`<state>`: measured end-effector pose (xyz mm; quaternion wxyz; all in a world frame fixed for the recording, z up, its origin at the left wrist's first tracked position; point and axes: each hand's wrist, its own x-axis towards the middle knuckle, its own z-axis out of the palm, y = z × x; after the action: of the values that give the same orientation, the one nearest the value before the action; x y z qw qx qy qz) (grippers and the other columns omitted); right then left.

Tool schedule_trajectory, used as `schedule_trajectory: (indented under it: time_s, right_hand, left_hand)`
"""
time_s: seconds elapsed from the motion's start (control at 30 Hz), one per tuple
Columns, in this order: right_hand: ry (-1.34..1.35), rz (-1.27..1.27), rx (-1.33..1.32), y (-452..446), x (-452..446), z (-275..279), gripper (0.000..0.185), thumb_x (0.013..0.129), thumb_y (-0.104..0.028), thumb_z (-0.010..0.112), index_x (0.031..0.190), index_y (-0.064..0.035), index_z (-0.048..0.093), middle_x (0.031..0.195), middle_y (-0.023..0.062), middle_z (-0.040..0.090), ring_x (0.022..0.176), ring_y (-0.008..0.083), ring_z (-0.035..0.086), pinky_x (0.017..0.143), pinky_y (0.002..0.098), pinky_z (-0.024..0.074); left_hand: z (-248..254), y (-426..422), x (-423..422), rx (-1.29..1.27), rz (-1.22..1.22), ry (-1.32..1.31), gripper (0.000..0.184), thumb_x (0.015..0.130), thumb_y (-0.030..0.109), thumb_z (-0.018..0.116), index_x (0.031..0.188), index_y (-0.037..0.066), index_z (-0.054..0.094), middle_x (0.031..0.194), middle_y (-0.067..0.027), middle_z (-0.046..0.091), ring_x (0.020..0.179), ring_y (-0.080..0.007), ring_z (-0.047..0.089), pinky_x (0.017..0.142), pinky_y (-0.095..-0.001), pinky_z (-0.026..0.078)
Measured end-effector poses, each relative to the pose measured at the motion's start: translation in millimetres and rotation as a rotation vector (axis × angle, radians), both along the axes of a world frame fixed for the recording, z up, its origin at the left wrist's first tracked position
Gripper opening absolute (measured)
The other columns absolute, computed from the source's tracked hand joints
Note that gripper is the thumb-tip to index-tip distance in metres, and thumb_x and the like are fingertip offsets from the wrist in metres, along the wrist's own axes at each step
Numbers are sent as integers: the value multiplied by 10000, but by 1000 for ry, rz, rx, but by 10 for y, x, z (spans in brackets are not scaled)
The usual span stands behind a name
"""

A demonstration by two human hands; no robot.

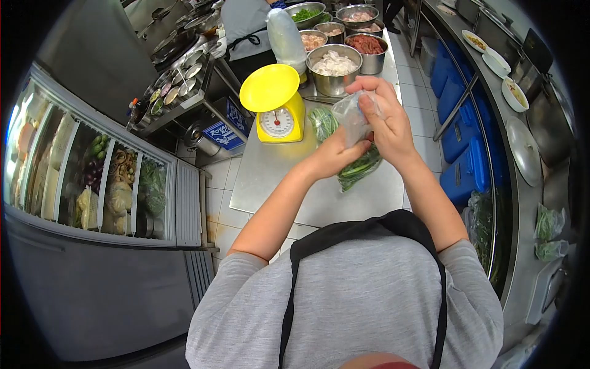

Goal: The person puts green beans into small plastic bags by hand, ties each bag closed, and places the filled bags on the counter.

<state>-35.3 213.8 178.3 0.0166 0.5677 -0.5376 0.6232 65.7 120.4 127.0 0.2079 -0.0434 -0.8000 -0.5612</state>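
Tiled floor [216, 198] surrounds a steel table [264, 181], with a glass-fronted fridge [188, 212] of vegetables at left and lidded blue bins [465, 169] at right. On the table's far half, a steel pot [335, 87] contains pale pieces of meat [334, 63]; behind it, a second pot [374, 64] contains dark red meat [365, 44]. Farther back, a bowl [306, 24] contains chopped greens [305, 13]. One yellow scale [297, 126] with a wide round pan [268, 87] stands at the table's left side. A clear bag of greens [366, 166] is at the near right part of the table, beneath the hands; whether it rests on the surface cannot be determined. Its long axis runs roughly away from the wearer, filled end nearest, gathered plastic pointing to the far side; the stalks slant from lower left to upper right. Left hand [335, 152] and right hand [392, 128] both grasp the gathered plastic, fingers bent around it. Just beside the left hand lie further bagged greens [322, 123].
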Motion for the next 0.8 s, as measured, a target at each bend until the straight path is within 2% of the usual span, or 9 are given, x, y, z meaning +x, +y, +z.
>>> schedule_trajectory:
  time_s: [0.1,0.13,0.17,0.23,0.33,0.43,0.53,0.6,0.8]
  right_hand:
    - [-12,18,52,-5,-47,-21,305,913,-284,462,871,-19,608,1049,69,524,1024,233,434,924,320,309]
    - [-3,15,56,-9,-136,-2,305,913,-284,462,871,-19,608,1049,69,524,1024,233,434,924,320,309]
    - [29,-22,46,1,-256,-17,353,925,-336,429,985,-18,569,1125,81,491,1080,217,423,926,322,325]
    - [44,-55,61,62,-399,-130,428,937,-389,396,1099,-17,531,1200,92,457,1137,201,412,929,324,340]
    - [-592,-72,5,134,-304,-419,604,914,-507,359,1329,-80,257,1328,96,334,1187,222,377,969,409,316]
    - [-721,128,-142,52,157,-498,652,840,-282,618,1316,-50,239,1201,118,400,1089,175,431,877,303,401]
    - [-739,65,-218,31,269,-311,717,793,-189,681,1320,-61,212,1191,134,409,1070,178,458,879,303,413]
    - [-733,60,-243,10,241,-260,719,789,-185,686,1316,-61,213,1184,132,416,1059,177,466,875,295,417]
    - [-677,1,-209,-17,88,-332,722,812,-273,656,1326,-64,193,1169,134,438,1036,189,493,884,302,414]
  left_hand:
    - [-13,-49,-27,112,51,-105,313,892,206,449,1134,10,482,1029,-84,541,972,-188,503,855,-315,399]
    - [-68,-63,-85,195,139,-7,289,928,277,422,1026,24,520,1025,-79,549,969,-170,502,846,-301,401]
    - [-110,-88,-130,211,136,-10,289,928,277,422,1026,24,520,1025,-79,549,969,-170,502,846,-301,401]
    - [-62,-166,-180,725,111,152,285,946,306,407,900,47,516,1002,-70,551,924,-142,501,823,-283,405]
    - [35,-240,-185,824,138,232,292,953,310,398,824,64,486,996,-63,551,890,-123,495,816,-272,401]
    - [102,-117,-236,684,252,319,307,954,313,394,837,49,498,1009,-58,550,866,-112,492,817,-256,395]
    - [250,62,-277,631,285,349,314,938,318,439,933,20,538,1013,-59,555,899,-116,500,809,-250,390]
    - [378,117,-336,538,284,403,340,918,309,488,1031,-6,548,989,-55,564,920,-118,506,802,-255,393]
    - [304,-22,-501,509,358,306,370,919,346,470,970,-8,567,901,-50,579,846,-120,513,768,-256,400]
